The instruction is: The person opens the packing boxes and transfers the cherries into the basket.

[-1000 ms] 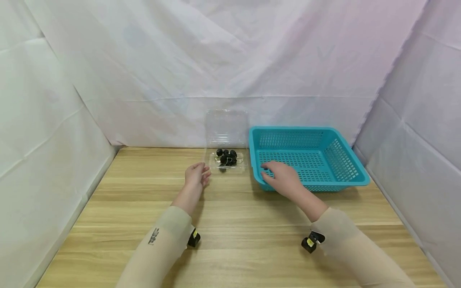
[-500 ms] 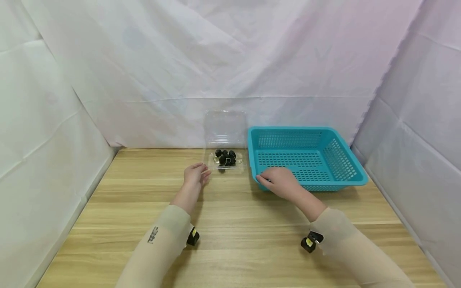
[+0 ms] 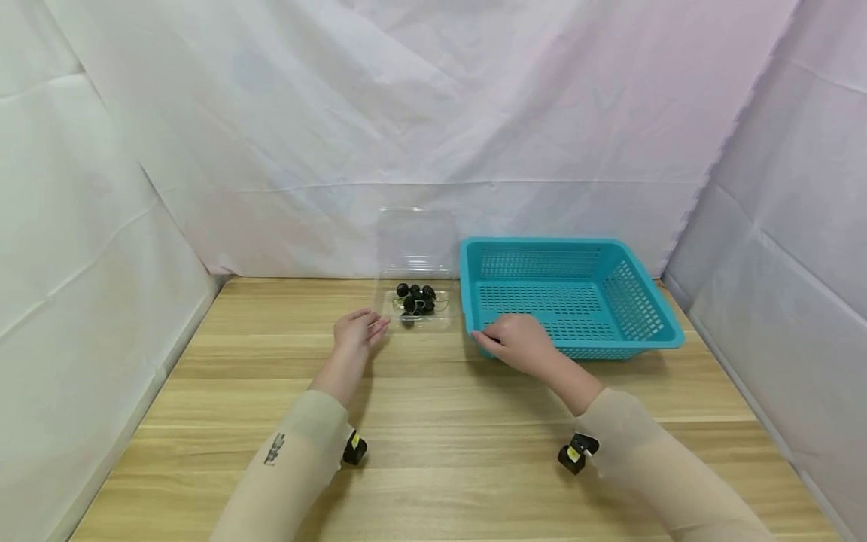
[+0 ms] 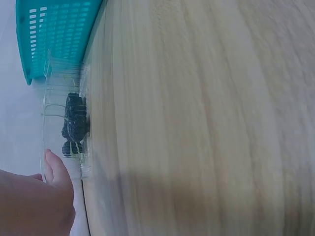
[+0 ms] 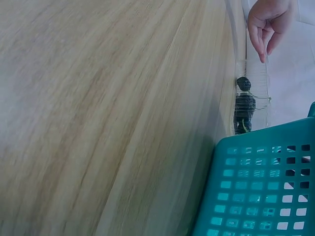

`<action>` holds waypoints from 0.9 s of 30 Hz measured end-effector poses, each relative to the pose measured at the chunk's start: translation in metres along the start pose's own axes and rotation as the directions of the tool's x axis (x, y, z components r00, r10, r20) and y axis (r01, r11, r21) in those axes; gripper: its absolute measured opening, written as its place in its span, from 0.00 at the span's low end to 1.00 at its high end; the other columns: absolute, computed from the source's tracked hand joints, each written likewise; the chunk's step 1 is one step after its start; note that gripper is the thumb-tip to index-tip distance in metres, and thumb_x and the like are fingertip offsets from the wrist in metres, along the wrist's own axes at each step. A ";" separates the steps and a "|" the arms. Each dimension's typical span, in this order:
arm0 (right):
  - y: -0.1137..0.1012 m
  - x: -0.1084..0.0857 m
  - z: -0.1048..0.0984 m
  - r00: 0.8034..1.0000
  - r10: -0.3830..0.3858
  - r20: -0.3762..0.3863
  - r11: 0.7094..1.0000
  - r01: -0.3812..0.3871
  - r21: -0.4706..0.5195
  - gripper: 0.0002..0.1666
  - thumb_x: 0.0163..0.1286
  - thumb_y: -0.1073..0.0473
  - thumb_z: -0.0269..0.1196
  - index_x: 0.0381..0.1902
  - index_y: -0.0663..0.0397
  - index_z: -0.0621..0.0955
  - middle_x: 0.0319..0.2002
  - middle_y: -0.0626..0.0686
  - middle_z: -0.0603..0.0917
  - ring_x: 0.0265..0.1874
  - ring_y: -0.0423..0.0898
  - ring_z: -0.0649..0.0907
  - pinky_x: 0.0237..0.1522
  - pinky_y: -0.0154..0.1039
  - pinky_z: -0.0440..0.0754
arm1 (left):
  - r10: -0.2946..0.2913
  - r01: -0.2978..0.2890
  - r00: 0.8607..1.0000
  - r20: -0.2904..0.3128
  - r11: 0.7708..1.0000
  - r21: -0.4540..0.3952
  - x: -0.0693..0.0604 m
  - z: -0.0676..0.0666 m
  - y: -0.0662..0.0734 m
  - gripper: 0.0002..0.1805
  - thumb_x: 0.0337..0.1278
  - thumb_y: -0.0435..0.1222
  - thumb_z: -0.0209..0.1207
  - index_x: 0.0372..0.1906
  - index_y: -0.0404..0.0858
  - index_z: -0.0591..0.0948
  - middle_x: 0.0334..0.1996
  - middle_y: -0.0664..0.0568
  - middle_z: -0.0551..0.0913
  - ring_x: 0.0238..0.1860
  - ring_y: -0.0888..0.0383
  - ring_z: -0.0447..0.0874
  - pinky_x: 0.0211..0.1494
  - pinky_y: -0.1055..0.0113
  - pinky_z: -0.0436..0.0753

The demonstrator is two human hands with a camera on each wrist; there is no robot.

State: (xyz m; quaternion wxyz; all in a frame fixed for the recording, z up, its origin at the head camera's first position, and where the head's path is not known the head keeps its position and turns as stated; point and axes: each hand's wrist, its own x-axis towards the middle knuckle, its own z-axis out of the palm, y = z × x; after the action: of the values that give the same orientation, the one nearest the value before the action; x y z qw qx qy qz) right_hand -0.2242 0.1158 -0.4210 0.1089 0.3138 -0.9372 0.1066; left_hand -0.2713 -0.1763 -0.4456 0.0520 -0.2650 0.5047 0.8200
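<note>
My left hand [image 3: 359,331] pinches the left rim of a clear plastic clamshell box [image 3: 416,235] between thumb and fingers. Its lid stands raised against the back cloth. Several dark, round, cherry-like fruits [image 3: 416,302] with thin stems lie inside; the left wrist view shows the box [image 4: 55,128] side-on. With curled fingers, my right hand [image 3: 518,342] grips the near left corner of a turquoise plastic basket [image 3: 542,242], thumb along the outside of the rim. Most of its fingers are hidden from the head view, and the right wrist view shows only the basket's wall [image 5: 256,142].
The basket stands just right of the box, with a narrow gap between them. A white cloth [image 3: 420,98] hangs close behind both, and more cloth walls close off the sides. Under everything lies a wooden tabletop [image 3: 433,452].
My right hand has come down and closed on the basket's corner. The box and the basket have both shifted slightly left, along with my hands.
</note>
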 end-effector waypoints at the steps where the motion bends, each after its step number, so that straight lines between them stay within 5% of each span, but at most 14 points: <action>1: 0.000 0.000 0.000 1.000 -0.003 -0.003 1.000 0.003 -0.002 0.34 0.73 0.48 0.58 0.06 0.41 0.63 0.07 0.39 0.58 0.10 0.36 0.60 0.16 0.32 0.57 | -0.001 0.001 1.000 -0.001 1.000 -0.006 0.000 0.000 0.000 0.26 0.65 0.22 0.52 0.68 0.29 0.67 0.60 0.32 0.74 0.45 0.51 0.87 0.51 0.66 0.82; 13: 0.001 0.001 0.002 0.999 -0.037 -0.031 0.999 0.036 -0.020 0.34 0.73 0.49 0.58 0.06 0.40 0.62 0.07 0.39 0.58 0.10 0.36 0.59 0.15 0.32 0.57 | -0.020 0.020 1.000 0.001 1.000 -0.004 -0.005 -0.005 0.003 0.27 0.67 0.23 0.50 0.70 0.30 0.64 0.62 0.33 0.72 0.58 0.46 0.79 0.54 0.66 0.80; 27: -0.003 0.003 0.001 0.998 -0.053 -0.031 0.997 0.051 -0.050 0.33 0.72 0.49 0.59 0.06 0.40 0.64 0.06 0.39 0.59 0.09 0.36 0.61 0.14 0.31 0.56 | -0.024 0.023 1.000 -0.010 0.999 -0.032 -0.007 -0.012 0.006 0.28 0.68 0.22 0.49 0.71 0.31 0.63 0.65 0.34 0.69 0.58 0.48 0.78 0.54 0.67 0.80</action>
State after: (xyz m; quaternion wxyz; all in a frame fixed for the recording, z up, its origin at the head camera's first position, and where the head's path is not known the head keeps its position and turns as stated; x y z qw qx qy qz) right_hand -0.2247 0.1117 -0.4204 0.1345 0.3336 -0.9291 0.0855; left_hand -0.2630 -0.1885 -0.4418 0.0547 -0.2760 0.4887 0.8258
